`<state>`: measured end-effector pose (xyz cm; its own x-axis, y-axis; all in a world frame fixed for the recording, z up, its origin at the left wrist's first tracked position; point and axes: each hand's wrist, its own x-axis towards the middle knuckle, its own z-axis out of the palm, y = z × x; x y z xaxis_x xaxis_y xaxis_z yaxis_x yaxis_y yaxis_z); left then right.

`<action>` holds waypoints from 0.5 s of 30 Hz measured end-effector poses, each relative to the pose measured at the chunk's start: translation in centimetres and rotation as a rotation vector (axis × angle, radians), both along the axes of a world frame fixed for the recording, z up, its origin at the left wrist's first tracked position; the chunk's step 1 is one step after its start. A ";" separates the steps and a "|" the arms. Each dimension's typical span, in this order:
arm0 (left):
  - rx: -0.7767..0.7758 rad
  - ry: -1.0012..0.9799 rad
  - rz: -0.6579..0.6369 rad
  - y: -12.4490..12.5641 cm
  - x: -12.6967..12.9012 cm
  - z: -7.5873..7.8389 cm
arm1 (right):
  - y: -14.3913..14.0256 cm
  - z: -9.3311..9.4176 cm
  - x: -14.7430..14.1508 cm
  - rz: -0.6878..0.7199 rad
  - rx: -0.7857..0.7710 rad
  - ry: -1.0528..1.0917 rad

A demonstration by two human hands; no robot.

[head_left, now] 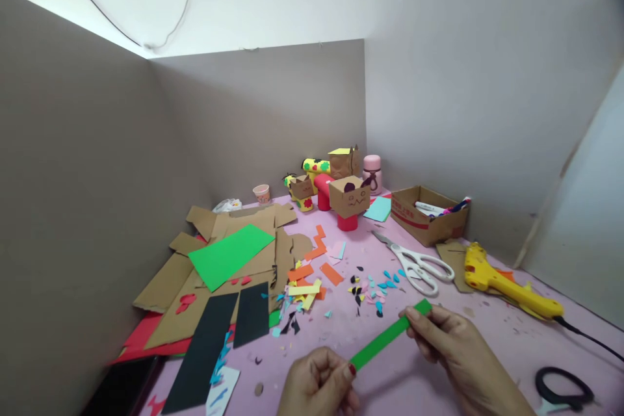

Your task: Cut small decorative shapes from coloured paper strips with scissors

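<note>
l hand (319,385) has its grip pinched on the near end of a green paper strip (383,342), thumb vs fingers; r hand (451,341) likewise pinches it nr the far end. strip slants btwn them, over the pink table (397,393). white scissors (414,263) & yellow glue gun (511,289) lie beyond, black paper pcs (202,351) off to l.
</note>
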<state>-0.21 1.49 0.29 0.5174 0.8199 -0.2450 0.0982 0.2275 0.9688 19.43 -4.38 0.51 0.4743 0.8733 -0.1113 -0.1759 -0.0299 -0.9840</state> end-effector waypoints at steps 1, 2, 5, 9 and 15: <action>0.022 -0.002 0.012 0.1 -0.1 0.1 | 0.0 0.0 0.0 -0.001 0.004 0.008; 0.039 -0.006 0.025 0.2 -0.2 0.1 | 0.0 0.0 0.0 -0.001 0.010 0.014; 0.079 -0.019 0.072 0.4 -0.3 0.3 | 0.1 0.0 0.1 -0.001 0.032 0.012; 0.129 -0.027 0.163 0.9 -0.8 0.6 | 0.1 0.1 0.9 -0.026 0.056 -0.006; 0.201 -0.055 0.350 1.9 -1.9 1.7 | 0.2 0.9 1.1 0.047 0.091 -0.060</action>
